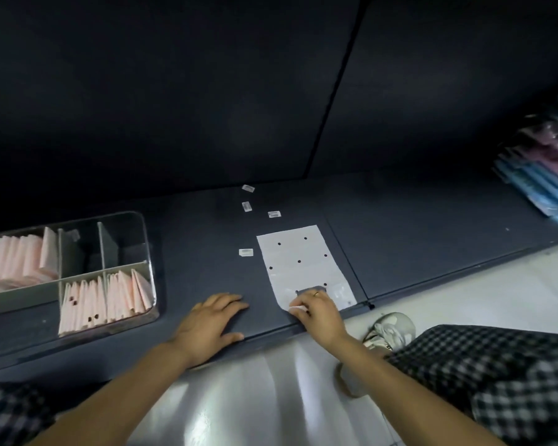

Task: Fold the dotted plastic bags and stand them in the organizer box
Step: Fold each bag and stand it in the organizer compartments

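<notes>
A white plastic bag with black dots (298, 255) lies flat on the dark shelf, its long side running away from me. My right hand (316, 312) sits on the bag's near end and pinches its near left corner between curled fingers. My left hand (211, 321) rests flat on the bare shelf, left of the bag and apart from it. The clear organizer box (149, 239) stands at the left, with folded pink bags upright in several compartments.
Several small white labels (246, 252) lie on the shelf beyond and left of the bag. Stacked packs of pink and blue bags (541, 175) lie at the far right. The shelf's front edge runs under my wrists; a shoe (390, 326) and pale floor lie below.
</notes>
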Available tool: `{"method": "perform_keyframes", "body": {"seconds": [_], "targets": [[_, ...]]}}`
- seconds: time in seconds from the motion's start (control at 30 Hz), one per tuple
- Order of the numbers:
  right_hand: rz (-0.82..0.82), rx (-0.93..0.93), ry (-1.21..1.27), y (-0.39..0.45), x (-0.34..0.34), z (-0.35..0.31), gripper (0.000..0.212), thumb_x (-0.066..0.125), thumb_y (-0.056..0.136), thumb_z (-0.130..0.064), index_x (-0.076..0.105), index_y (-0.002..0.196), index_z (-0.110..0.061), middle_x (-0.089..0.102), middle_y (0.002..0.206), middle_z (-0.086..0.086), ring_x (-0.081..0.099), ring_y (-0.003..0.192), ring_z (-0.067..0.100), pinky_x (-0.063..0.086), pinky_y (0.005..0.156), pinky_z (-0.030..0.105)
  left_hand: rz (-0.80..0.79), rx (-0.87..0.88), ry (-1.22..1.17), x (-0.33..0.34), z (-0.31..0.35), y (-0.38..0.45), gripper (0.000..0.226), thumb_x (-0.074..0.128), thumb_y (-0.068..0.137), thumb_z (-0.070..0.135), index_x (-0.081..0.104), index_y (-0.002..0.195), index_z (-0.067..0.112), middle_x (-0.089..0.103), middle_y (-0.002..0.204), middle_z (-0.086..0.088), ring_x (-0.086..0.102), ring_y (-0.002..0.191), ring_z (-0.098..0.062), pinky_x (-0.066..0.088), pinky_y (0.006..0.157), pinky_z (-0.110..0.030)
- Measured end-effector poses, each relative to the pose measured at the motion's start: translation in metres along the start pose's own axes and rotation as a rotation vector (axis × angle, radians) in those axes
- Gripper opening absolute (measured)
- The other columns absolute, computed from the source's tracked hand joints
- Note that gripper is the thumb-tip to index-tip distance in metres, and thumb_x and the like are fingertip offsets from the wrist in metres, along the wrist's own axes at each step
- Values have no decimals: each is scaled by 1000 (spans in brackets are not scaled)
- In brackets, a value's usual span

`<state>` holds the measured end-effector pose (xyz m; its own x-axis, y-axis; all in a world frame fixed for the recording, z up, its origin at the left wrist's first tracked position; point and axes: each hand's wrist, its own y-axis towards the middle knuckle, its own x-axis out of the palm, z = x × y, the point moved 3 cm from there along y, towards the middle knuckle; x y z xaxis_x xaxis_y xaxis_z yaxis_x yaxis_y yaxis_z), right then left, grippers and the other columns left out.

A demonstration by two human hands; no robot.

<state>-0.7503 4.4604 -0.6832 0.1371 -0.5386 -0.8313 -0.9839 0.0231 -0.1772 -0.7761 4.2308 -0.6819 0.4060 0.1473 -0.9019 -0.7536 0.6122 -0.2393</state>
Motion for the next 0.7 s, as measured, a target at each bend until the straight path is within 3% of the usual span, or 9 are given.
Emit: {"method": "perform_keyframes", "body": {"seconds": [0.17,0.23,0.3,0.37,0.43,0.53,0.6,0.7], "targets": [[-123,-45,146,11,0,-37,12,63,88,-22,71,92,-13,63,85,-6,53,83,11,35,71,18,136,46,-298,-5,22,15,71,72,81,27,36,143,27,32,148,17,17,141,-1,13,112,-14],[-223,-10,261,14,-1,-46,9,65,86,-19,71,88,-12,61,82,-8,52,77,8,36,67,14,159,42,-397,-5,25,18,58,75,78,19,53,132,22,49,136,12,31,134,1,15,111,-13],[-348,9,322,15,-3,-52,7,67,86,-19,72,86,-13,62,82,-7,53,76,6,40,70,12,186,7,-466,-6,26,18,28,74,80,19,69,108,19,67,106,7,53,105,7,37,95,-18],[-453,23,370,17,-9,-55,5,68,86,-20,70,87,-15,64,84,-7,55,80,6,43,79,16,194,-46,-545,-7,25,17,4,69,85,20,72,86,18,64,75,13,55,71,8,39,71,-20],[-515,47,422,23,-21,-54,16,66,87,-24,68,95,-11,65,92,-5,57,89,6,44,88,21,187,-117,-653,-5,20,19,16,64,89,20,67,74,20,57,60,15,50,59,3,37,62,-18],[-549,89,385,36,-48,-47,27,65,85,-38,68,102,-16,67,99,-10,59,94,1,42,86,16,198,-235,-851,-6,13,20,30,55,95,24,55,70,8,42,58,1,36,59,-11,30,60,-27],[-545,63,293,46,-63,-42,21,69,81,-40,68,96,-25,70,94,-14,61,87,-7,42,81,6,236,-278,-959,-8,11,21,39,50,98,24,43,69,-2,32,64,-8,30,63,-16,24,59,-30],[-475,6,244,66,-70,-40,7,72,82,-23,70,88,-19,67,77,-14,61,70,-7,44,71,6,308,-332,-1056,-10,11,24,39,46,99,20,35,64,10,32,59,3,30,57,-9,26,55,-26]]}}
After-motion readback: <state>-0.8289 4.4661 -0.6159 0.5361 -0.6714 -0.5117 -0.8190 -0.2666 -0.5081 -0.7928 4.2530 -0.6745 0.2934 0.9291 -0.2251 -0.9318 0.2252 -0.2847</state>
